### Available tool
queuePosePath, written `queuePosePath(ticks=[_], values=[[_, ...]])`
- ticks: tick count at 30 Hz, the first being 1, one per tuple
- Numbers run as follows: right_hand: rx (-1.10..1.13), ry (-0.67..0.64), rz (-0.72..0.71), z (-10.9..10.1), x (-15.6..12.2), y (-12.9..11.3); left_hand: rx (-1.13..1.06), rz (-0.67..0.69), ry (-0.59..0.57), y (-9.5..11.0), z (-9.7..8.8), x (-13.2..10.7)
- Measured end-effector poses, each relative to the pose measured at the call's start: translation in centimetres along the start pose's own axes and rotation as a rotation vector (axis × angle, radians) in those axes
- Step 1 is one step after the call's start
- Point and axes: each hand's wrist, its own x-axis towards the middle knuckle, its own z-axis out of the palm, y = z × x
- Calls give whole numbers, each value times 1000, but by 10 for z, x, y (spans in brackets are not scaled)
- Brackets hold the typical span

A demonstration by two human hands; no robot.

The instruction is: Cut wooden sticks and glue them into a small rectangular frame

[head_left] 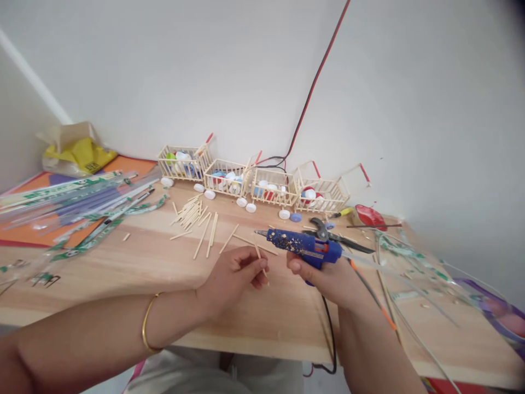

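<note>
A short thin wooden stick (258, 253) stands nearly upright, pinched between the thumb and fingers of my left hand (238, 269). My right hand (322, 276) is wrapped round the handle of a blue glue gun (301, 246), whose body is speckled with gold flakes. Its metal nozzle points left, close to the top of the stick; whether they touch I cannot tell. A clear glue stick (361, 260) sticks out of the gun's back end. Behind my left hand lies a pile of short sticks (191, 213), with several longer ones beside it.
Small wooden-stick carts (273, 186) with bottle-cap wheels line the wall, holding caps. Pliers (324, 232) lie behind the glue gun, near a red dish (369, 216). Plastic-wrapped sticks (90, 197) and a yellow bag (80, 156) are at left. The gun's black cord (330, 328) hangs over the front edge.
</note>
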Motion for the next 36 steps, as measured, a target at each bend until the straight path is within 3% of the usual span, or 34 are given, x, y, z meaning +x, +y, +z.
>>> queuePosePath(ticks=[16, 36], values=[[-147, 90, 57, 0, -2, -5, 96, 40, 9, -3, -2, 1], [-189, 96, 95, -1, -2, -7, 101, 32, 0, -5, -3, 0]])
